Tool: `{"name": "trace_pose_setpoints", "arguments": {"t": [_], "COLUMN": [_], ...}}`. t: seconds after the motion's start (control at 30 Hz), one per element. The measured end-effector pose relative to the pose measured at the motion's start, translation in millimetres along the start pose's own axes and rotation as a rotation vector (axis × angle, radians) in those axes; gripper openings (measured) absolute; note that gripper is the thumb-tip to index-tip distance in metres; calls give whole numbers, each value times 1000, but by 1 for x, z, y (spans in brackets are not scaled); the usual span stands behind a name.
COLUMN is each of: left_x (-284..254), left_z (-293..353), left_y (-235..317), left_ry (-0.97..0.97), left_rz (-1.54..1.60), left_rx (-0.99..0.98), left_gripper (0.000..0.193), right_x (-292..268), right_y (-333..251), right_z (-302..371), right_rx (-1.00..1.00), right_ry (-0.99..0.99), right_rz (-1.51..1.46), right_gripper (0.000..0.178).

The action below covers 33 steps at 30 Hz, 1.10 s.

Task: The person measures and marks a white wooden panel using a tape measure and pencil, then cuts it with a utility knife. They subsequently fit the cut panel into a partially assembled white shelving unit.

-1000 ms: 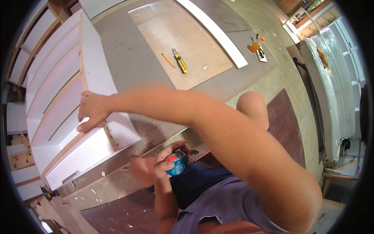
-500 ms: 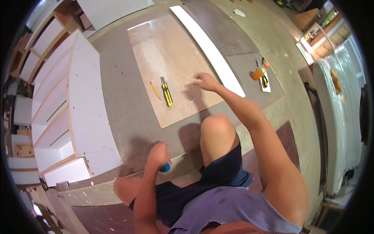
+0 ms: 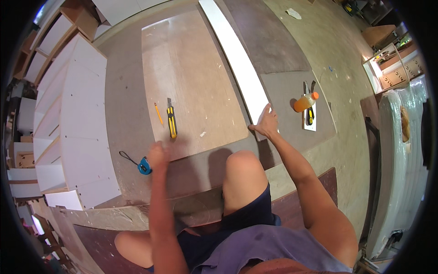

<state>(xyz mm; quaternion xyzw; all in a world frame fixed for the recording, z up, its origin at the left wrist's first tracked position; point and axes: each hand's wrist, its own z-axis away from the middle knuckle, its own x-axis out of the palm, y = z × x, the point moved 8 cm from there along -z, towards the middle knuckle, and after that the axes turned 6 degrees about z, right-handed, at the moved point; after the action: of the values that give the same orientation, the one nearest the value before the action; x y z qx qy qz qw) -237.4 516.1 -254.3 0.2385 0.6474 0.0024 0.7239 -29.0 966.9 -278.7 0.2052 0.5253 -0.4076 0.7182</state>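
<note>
My right hand (image 3: pixel 268 122) spans the near end of a long narrow white board (image 3: pixel 242 61), thumb at one edge and fingers at the other. My left hand (image 3: pixel 159 155) is smeared by motion above the near-left corner of the brown panel (image 3: pixel 196 77). Just left of that hand lies a blue tape measure (image 3: pixel 144 166) with a dark wrist strap. Beyond the hand, a yellow and black utility knife (image 3: pixel 171 119) rests on the panel, blade tip pointing away. Beside the knife is a yellow pencil (image 3: pixel 158 113).
A white cabinet carcass (image 3: pixel 86 128) stands at the left. To the right, an orange-capped bottle (image 3: pixel 305 102) lies over a small white piece with tools. Plastic-wrapped panels (image 3: pixel 401 169) stand at the far right.
My right hand has come right and nearer, onto the white board's end. The tape measure, formerly at my left hand, now lies left of it. My left hand has moved farther from me.
</note>
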Motion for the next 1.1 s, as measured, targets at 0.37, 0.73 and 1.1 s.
{"name": "trace_pose_setpoints", "arguments": {"t": [0.37, 0.73, 1.1], "left_x": [199, 172, 182], "left_z": [46, 21, -13], "left_y": [313, 372, 377], "left_ry": [-756, -279, -277], "left_rz": [1649, 394, -398], "left_rx": [-383, -88, 901], "left_gripper": [54, 80, 69], "right_x": [-130, -184, -188], "right_y": [74, 57, 60], "right_z": [-21, -7, -10], "right_rx": [-258, -247, -187], "right_ry": [-63, 60, 129], "right_rz": [-655, -382, -83], "right_gripper": [106, 122, 127]}}
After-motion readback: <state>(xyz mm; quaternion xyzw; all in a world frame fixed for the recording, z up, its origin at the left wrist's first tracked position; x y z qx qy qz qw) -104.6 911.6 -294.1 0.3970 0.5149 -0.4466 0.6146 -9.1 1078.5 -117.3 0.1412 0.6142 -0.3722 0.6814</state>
